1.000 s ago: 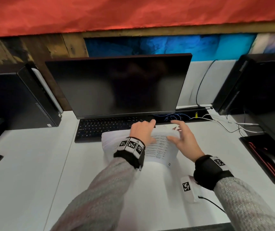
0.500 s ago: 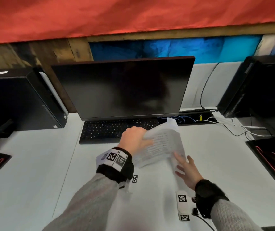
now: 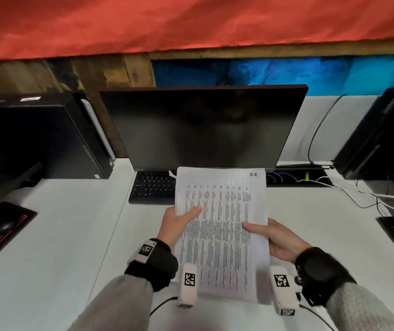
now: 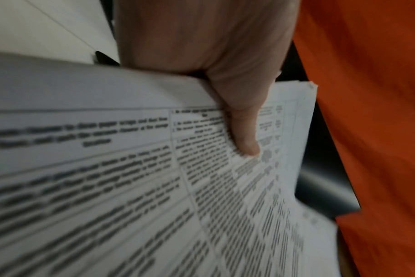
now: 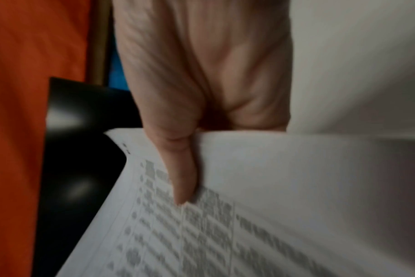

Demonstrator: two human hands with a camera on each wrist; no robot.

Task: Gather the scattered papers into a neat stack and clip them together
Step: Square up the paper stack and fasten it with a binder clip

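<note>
A stack of printed papers (image 3: pixel 222 225) with tables of small text is held up over the white desk, in front of the monitor. My left hand (image 3: pixel 179 223) grips its left edge, thumb lying on the top sheet. My right hand (image 3: pixel 272 237) grips the right edge the same way. In the left wrist view the thumb presses on the papers (image 4: pixel 154 187), whose far edges are slightly offset. The right wrist view shows my thumb on the papers (image 5: pixel 249 215). No clip is in view.
A dark monitor (image 3: pixel 203 127) stands straight ahead with a black keyboard (image 3: pixel 152 188) beneath it. Black computer towers flank it at left (image 3: pixel 36 139) and right (image 3: pixel 382 134). Cables (image 3: pixel 370 194) trail at the right. Black mouse pads (image 3: pixel 0 230) lie at both desk edges.
The papers were lying on the desk under both hands. The left hand lifted them, the right hand took the other edge, and they now stand raised between both hands.
</note>
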